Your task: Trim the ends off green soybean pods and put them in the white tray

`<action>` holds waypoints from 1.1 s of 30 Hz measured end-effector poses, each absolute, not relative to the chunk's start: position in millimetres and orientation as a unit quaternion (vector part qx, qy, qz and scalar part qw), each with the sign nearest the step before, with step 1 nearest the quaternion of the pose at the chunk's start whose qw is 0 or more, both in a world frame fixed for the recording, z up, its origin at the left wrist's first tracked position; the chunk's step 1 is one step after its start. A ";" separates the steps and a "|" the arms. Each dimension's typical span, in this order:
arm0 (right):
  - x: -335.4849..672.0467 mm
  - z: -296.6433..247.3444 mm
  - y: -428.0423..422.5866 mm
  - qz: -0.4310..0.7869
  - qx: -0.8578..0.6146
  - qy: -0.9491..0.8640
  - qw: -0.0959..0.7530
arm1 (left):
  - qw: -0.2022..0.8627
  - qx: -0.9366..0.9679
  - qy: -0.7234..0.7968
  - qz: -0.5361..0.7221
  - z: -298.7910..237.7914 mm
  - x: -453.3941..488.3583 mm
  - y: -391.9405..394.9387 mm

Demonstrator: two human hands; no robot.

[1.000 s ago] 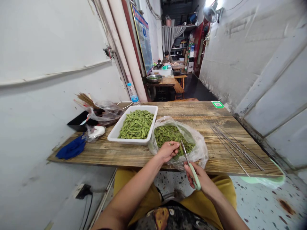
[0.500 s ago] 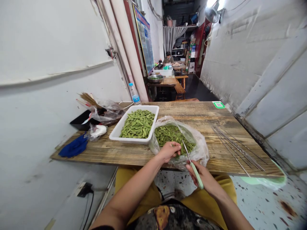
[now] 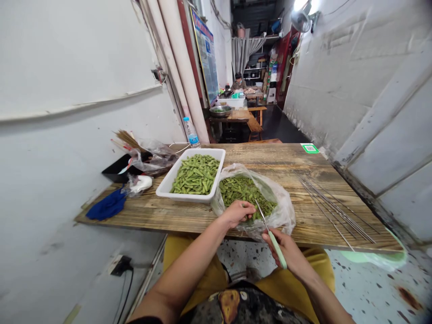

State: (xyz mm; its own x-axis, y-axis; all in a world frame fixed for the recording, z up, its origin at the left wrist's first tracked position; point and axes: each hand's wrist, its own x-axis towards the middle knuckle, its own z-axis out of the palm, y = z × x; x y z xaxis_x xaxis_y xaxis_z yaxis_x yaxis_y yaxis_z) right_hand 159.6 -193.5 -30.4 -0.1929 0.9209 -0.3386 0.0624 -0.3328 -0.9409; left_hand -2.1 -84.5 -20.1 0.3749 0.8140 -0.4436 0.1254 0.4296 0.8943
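Observation:
My right hand [image 3: 285, 246] is closed around the pale green handle of a pair of scissors [image 3: 277, 249], whose metal blades point up and left over the plastic bag [image 3: 285, 202]. Just left of the blade tips, the fingers of my left hand [image 3: 239, 212] are pinched together on an edamame pod, mostly hidden by the fingers. Below both hands the clear bag lies spread open, filled with green edamame pods [image 3: 238, 186]. Beside it on the left stands a white plastic tray [image 3: 162, 191] heaped with larger-looking edamame pods [image 3: 195, 174].
Long metal skewers [image 3: 337, 211] lie on the wooden table [image 3: 256, 155] at right. Leftward are a blue cloth [image 3: 106, 205], a black box [image 3: 116, 171], a bag of sticks and a water bottle [image 3: 191, 133]. A person [image 3: 238, 83] sits at a far table.
The view has shifted slightly, so everything sits a little further right. Both hands keep nearly the same pose, with the scissors still beside the left fingertips.

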 end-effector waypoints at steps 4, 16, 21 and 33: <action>158.3 -34.5 -193.6 0.627 -0.545 -0.435 0.348 | 0.708 0.473 0.475 0.221 -17.3 -6.4 -83.7; 152.7 -32.9 -203.4 0.675 -0.492 -0.379 0.398 | 0.732 0.346 0.434 0.394 -19.8 6.7 -88.4; 150.6 -34.8 -199.0 0.675 -0.485 -0.376 0.409 | 0.736 0.342 0.434 0.391 -20.8 13.1 -95.1; 153.5 -42.2 -200.2 0.674 -0.517 -0.353 0.393 | 0.565 0.379 0.477 0.556 35.8 -64.6 -55.8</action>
